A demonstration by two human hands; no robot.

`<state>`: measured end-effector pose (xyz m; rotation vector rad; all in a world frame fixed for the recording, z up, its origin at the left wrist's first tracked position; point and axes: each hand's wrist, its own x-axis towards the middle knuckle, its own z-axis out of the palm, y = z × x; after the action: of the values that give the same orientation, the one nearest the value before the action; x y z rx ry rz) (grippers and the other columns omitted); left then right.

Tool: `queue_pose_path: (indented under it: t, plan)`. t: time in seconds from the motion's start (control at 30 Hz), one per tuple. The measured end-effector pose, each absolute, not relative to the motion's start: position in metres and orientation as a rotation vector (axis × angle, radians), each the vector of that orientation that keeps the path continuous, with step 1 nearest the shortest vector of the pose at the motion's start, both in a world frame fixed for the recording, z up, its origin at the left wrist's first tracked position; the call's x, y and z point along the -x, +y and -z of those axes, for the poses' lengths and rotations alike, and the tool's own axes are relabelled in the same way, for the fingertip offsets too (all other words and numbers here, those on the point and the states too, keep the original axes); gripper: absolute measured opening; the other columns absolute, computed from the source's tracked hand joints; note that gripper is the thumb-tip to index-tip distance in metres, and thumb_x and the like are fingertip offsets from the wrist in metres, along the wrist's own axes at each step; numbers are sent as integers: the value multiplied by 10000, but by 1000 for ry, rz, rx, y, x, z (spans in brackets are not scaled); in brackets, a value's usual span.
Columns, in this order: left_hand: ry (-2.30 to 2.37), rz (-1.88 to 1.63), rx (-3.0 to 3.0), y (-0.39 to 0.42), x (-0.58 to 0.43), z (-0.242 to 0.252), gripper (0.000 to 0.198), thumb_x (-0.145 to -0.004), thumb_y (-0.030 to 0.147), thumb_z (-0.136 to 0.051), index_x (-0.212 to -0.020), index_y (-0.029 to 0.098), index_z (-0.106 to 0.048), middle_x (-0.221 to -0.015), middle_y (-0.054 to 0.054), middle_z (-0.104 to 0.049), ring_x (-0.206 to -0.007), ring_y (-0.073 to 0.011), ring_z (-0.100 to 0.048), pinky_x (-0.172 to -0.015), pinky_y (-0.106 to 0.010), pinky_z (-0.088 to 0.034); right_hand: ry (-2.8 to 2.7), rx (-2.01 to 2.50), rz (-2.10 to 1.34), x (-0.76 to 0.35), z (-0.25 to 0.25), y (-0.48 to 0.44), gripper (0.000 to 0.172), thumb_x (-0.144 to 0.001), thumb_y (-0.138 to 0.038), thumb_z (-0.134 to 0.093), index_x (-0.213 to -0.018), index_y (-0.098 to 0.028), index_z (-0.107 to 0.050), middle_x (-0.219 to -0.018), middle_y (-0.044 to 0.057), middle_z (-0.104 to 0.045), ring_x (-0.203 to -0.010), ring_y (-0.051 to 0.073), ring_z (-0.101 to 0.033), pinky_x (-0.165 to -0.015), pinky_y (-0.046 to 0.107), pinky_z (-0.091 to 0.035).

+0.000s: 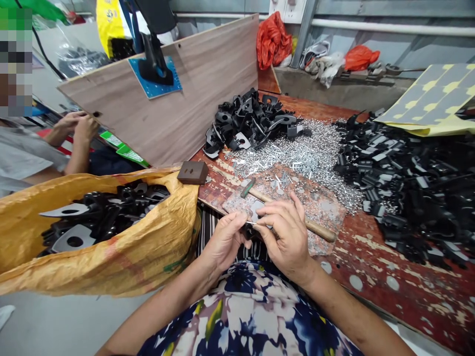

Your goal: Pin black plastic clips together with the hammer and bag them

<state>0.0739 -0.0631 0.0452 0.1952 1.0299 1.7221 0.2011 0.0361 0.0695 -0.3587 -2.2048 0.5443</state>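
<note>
Left hand (227,241): over the lap at the near edge of the table (371,257), fingers clamped on a small black part (248,232), apparently to steady it.
Right hand (285,231): in close from the right, thumb and forefinger pinched together on a thin metal pin (252,223); it's right at the black part, but whether it's inside, I can't tell.
Hammer (317,229): lying on the stone slab (336,207) just beyond the right hand, handle angled right and near, probably for an easy grab.
Loose pins (319,141): spread out beyond the slab, seemingly kept within reach.
Black pieces: one pile (411,183) at right, another (252,118) at far centre, apparently kept separate.
Yellow sack (181,217): mouth wide at left, black parts inside, presumably easy to get at.
</note>
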Motion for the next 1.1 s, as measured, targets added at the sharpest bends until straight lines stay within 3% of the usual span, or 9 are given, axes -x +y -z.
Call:
queue_pose_path:
  t: [0.3, 0.5, 0.73, 1.1]
  plan:
    - [968, -1737, -173, -61, -74, -39, 348, -717, 414, -887, -781, 110, -731, -688, -11, -638, -524, -100, -550, -417, -211, -527, -2194, 392, -619, -205, -71, 40, 123, -908, -183, -658, -867, -294, -626, -924, -38, -743, -954, 215, -677, -1226, 628, -211]
    - [956, -1739, -148, -63, -78, -36, 324, -736, 403, -872, -785, 118, -725, -694, -6, -632, -537, -103, -552, -443, -222, -536, -2257, 362, -410, -203, -63, 31, 118, -920, -176, -628, -895, -292, -620, -913, -46, -752, -950, 203, -677, -1246, 598, -183]
    - [965, -1825, -129, -65, -84, -42, 197, -800, 316, -813, -799, 146, -713, -689, 16, -637, -557, -96, -560, -480, -195, -514, -2306, 236, -147, -197, -69, 19, 209, -974, -107, -464, -883, -219, -616, -830, -37, -737, -881, 129, -680, -1219, 519, -271]
    - [1105, -1827, -163, -62, -78, -45, 294, -757, 370, -845, -763, 143, -658, -677, 23, -601, -554, -87, -533, -454, -175, -508, -2385, 227, -181, -186, -62, 33, 268, -985, -159, -459, -751, -207, -580, -690, -33, -630, -745, 127, -595, -1160, 471, -333]
